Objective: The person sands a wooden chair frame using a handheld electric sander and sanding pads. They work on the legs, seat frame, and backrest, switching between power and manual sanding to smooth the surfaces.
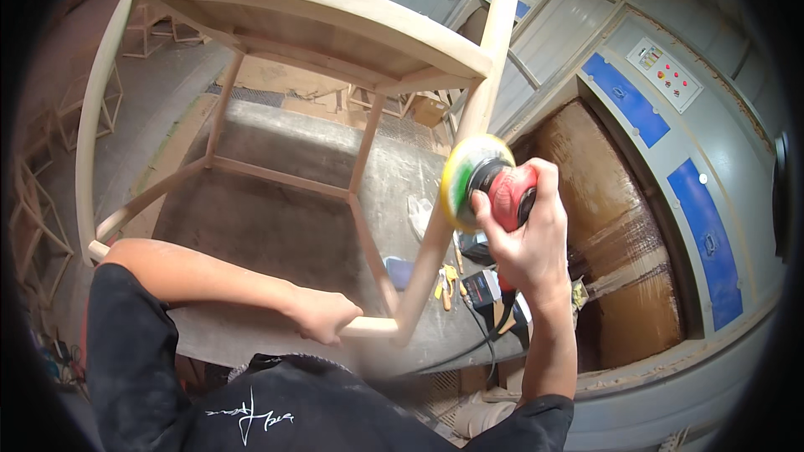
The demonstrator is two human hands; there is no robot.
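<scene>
A pale wooden chair frame [314, 9] rests on a dusty grey workbench [402, 169] before me. My left hand [323, 317] is closed around its near crossbar [374, 327], with the forearm lying along the bar. In my right hand [527, 238] is a red-and-black random orbital sander [505, 194]. Its round yellow-edged pad [461, 182] is tilted against the chair's right leg [433, 251], though whether it fully touches is hard to tell. The pad's rim looks blurred. A dark hose or cable trails below the right wrist.
Right of the chair leg lie yellow-handled tools [446, 285], small boxes [482, 285] and a clear plastic bag [419, 216]. A grey cabinet with blue panels [706, 245] and a control panel [666, 75] stands at the right. More wooden frames [91, 97] stand on the floor at left.
</scene>
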